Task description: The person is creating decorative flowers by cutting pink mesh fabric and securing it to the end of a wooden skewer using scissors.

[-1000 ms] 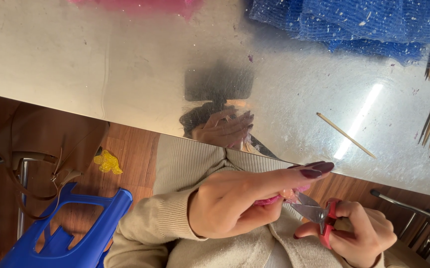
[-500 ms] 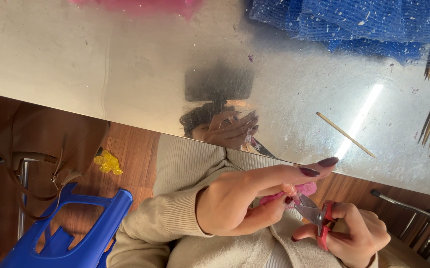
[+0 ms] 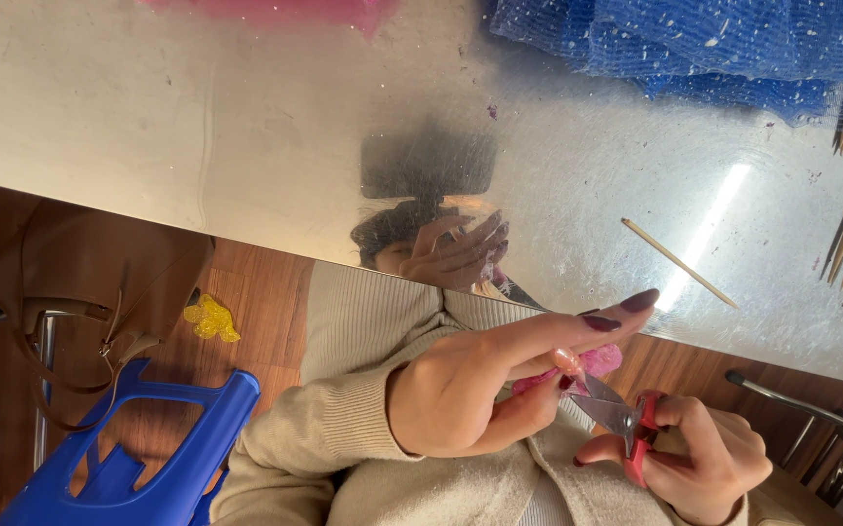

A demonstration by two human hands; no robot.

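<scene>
The left hand (image 3: 470, 394) is pinching a pink piece (image 3: 592, 362) taut, while the right hand (image 3: 709, 458) is gripping snips (image 3: 621, 414), blades just beside the pinch.

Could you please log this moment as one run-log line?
left hand: pinches small pink piece | right hand: holds red-handled snips, blades at piece | shiny metal table: loose wooden stick

red scissors (image 3: 636, 433), pink scrap (image 3: 592, 362), blue mesh (image 3: 694, 44).
</scene>
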